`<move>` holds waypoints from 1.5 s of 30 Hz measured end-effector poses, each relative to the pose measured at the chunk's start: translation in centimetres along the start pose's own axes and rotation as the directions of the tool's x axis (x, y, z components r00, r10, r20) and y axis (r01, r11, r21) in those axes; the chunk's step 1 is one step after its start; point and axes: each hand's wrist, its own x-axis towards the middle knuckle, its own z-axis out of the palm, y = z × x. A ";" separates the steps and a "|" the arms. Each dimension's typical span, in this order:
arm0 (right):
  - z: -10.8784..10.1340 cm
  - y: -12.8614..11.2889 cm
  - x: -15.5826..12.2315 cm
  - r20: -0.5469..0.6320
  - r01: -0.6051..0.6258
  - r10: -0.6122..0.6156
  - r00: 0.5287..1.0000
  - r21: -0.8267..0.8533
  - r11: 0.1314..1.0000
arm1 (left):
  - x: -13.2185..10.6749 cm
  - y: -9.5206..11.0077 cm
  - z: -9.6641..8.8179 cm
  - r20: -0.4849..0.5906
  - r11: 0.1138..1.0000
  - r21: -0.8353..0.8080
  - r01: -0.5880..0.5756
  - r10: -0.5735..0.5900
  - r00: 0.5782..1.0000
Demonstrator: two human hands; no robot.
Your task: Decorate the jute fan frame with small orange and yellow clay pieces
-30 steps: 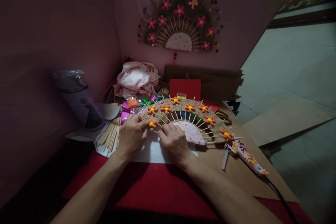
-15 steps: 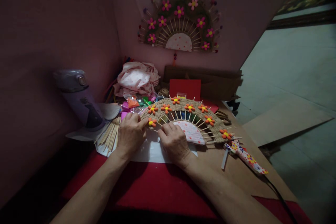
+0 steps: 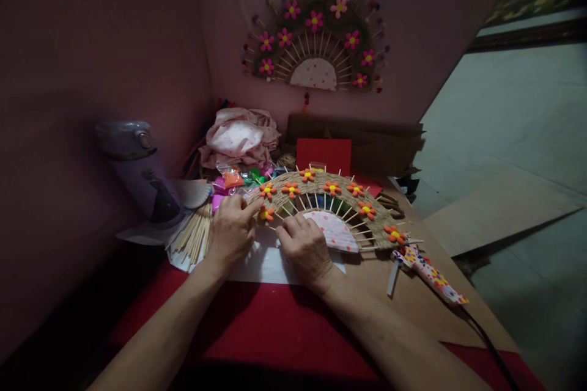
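A half-round craft fan (image 3: 296,186), woven of tan cord over thin wooden sticks, is tilted up in front of me. Orange clay flowers with yellow centres dot its band, and a white piece with red spots forms its hub. My left hand (image 3: 232,226) is closed on the fan's left end, its index finger by the lowest left flower (image 3: 266,214). Between that end and the hub, my right hand (image 3: 305,247) pinches the fan's lower left edge. Its fingertips are partly hidden behind the knuckles.
Left stand a lilac flask (image 3: 140,174) and a bundle of sticks (image 3: 192,238). Behind are bagged coloured clay (image 3: 233,178), crumpled spotted cloth (image 3: 241,134) and a red card (image 3: 323,156). A corded, flower-covered glue gun (image 3: 431,275) lies right. Another fan (image 3: 314,43) hangs on the wall.
My left hand has shifted very slightly at the fan's left end. My right hand and the fan hold almost the same position.
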 end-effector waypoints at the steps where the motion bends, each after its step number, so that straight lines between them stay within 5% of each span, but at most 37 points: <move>1: 0.0 0.0 0.0 0.000 0.001 -0.001 1.000 0.001 1.000 | 0.0 0.0 0.1 0.015 1.000 -0.012 0.008 -0.007 1.000; 10: 0.1 -0.1 -0.1 0.007 -0.008 0.007 1.000 0.004 1.000 | 0.0 -0.3 0.6 0.111 0.960 -0.270 0.080 -0.051 0.993; 18: 0.1 -0.1 -0.1 -0.005 -0.017 0.017 1.000 0.002 1.000 | 0.1 -0.1 0.5 0.074 0.982 -0.172 0.081 -0.069 0.995; 26: 0.3 -0.2 -0.1 0.010 -0.026 0.025 1.000 0.018 1.000 | 0.5 -0.8 0.1 -0.171 0.875 -0.471 0.116 -0.219 0.961; 33: 0.3 -0.2 -0.2 0.031 -0.031 0.030 0.999 0.022 0.999 | 0.0 -0.5 0.2 0.085 0.993 -0.112 0.034 -0.025 0.996; 38: 0.4 -0.2 -0.2 0.033 -0.033 0.032 0.999 0.019 0.999 | 0.0 -0.3 0.4 0.099 0.999 -0.009 -0.039 0.040 0.994; 45: 0.4 -0.2 -0.2 0.023 -0.039 0.039 0.999 0.014 0.999 | -0.2 -0.2 0.1 0.068 0.996 0.066 0.057 -0.062 0.996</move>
